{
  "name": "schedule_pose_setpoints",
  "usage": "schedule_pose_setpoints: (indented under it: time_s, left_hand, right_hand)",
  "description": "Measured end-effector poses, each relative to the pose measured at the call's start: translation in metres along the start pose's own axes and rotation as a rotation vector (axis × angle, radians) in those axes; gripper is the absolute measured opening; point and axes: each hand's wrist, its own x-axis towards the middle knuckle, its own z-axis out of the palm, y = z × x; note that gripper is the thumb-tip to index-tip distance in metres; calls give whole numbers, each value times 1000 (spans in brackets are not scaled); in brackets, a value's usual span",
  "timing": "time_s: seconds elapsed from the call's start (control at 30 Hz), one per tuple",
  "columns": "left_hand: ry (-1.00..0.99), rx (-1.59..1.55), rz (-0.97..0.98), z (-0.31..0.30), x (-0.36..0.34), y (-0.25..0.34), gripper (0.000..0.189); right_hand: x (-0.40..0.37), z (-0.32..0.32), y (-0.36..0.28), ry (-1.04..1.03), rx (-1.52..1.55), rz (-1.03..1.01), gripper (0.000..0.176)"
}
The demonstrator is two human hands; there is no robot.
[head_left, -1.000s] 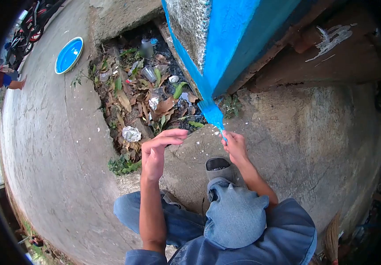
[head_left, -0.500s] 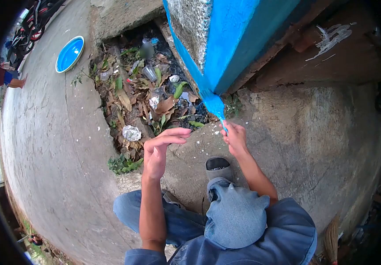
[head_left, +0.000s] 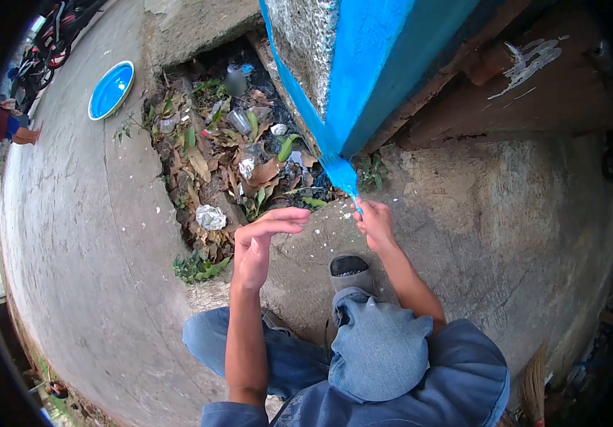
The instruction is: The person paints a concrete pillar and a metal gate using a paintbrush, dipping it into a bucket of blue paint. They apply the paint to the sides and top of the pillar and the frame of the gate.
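Note:
My right hand (head_left: pixel 375 223) is closed round the handle of a blue-coated paintbrush (head_left: pixel 341 175). The bristles touch the lower edge of a pillar (head_left: pixel 360 85) where its blue painted side meets the ground. A blue strip (head_left: pixel 298 99) runs along the base of the pillar's rough grey side (head_left: pixel 308 53). Raised over the concrete, my left hand (head_left: pixel 260 245) holds nothing; its fingers are stretched out and bent at the knuckles, pointing right. No object touches it.
An open gutter (head_left: pixel 225 160) with dry leaves, a plastic cup and foil litter lies left of the pillar. Farther left stands a basin (head_left: pixel 112 90) with blue paint. A broom (head_left: pixel 535 388) is at lower right. Motorcycles (head_left: pixel 54 43) and a person's leg (head_left: pixel 25 134) show at far left.
My right hand and the brush have shifted slightly left, with the bristles still at the pillar's lower edge. My left hand stays almost in place.

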Motion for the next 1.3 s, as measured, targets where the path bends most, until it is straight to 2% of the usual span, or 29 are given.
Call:
schedule_pose_setpoints:
  time_s: [0.5, 0.7, 1.07, 1.3]
  left_hand:
    - [-20, 7, 7, 5, 3, 2, 69]
    - [-19, 10, 15, 5, 3, 1, 70]
    - [-18, 53, -23, 3, 1, 1, 77]
    - [-27, 58, -35, 7, 3, -1, 78]
  right_hand:
    - [-4, -2, 13, -66, -39, -13, 24]
    - [-5, -7, 18, -37, -99, -19, 24]
    - [-3, -25, 19, 80, -2, -49, 24]
    - [0, -1, 26, 61, -56, -86, 24]
